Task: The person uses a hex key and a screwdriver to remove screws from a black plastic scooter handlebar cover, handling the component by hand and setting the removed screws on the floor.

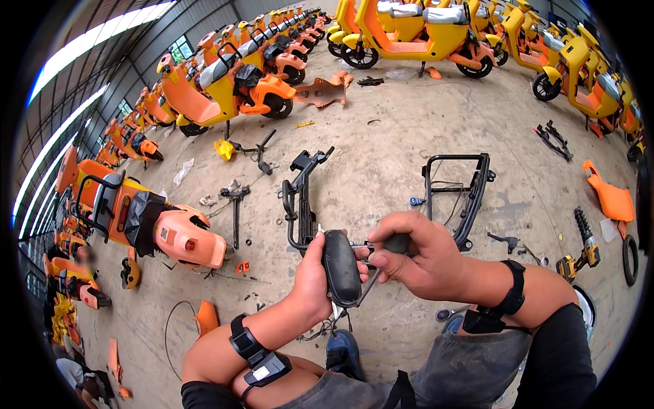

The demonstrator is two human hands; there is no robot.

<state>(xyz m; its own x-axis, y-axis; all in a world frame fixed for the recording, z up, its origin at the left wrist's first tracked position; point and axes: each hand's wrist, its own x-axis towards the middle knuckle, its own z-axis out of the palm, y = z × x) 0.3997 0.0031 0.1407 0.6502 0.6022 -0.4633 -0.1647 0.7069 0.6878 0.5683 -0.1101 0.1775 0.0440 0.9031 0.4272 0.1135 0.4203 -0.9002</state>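
Centrally, left hand [311, 276] clasps black oblong part [341, 269]; right hand [424, 258] curled round dark handle [398, 243].

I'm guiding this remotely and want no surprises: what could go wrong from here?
What looks like a dark-handled tool in the right hand points toward the left hand, so a slip might jab it. The black oval part is held in midair, so a loosened grip could drop it onto the floor. Small dark parts lie there, so any dropped piece might be hard to find.
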